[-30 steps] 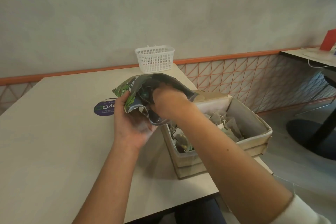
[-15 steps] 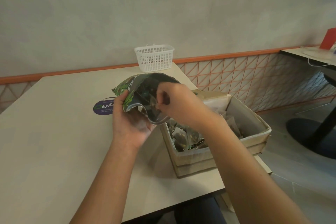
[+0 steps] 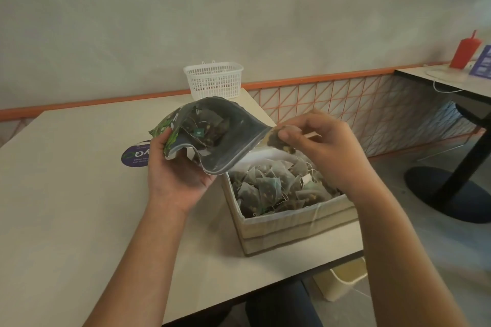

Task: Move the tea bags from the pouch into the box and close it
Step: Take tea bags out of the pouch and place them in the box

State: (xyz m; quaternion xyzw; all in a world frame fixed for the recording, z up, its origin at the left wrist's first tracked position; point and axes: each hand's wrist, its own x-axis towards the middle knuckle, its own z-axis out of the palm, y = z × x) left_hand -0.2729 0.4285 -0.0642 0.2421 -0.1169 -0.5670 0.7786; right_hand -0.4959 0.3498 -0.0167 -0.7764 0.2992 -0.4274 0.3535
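Tea bags (image 3: pixel 204 129) show through the gaping mouth of the pouch (image 3: pixel 225 146), which the left hand (image 3: pixel 175 175) grips from below at its printed edge, fingers curled round the foil above the table (image 3: pixel 66 207). The pouch looks soft and crinkly and holds its open shape only because of that grip; held lower it would likely fold shut. To its right, the right hand (image 3: pixel 316 146) pinches one tea bag (image 3: pixel 279 141) between thumb and fingertips, just outside the pouch mouth and above the box (image 3: pixel 292 225). The bag looks near weightless and limp, its thin mesh easy to tear, so a light pinch at a corner or the string seems the safest hold. Below it, the open box sits at the table's right edge, already heaped with tea bags (image 3: pixel 271 188), their strings tangled. A few more remain in the pouch, so the transfer appears well along but unfinished. The box is not yet closed, and loose strings could snag on the rim.
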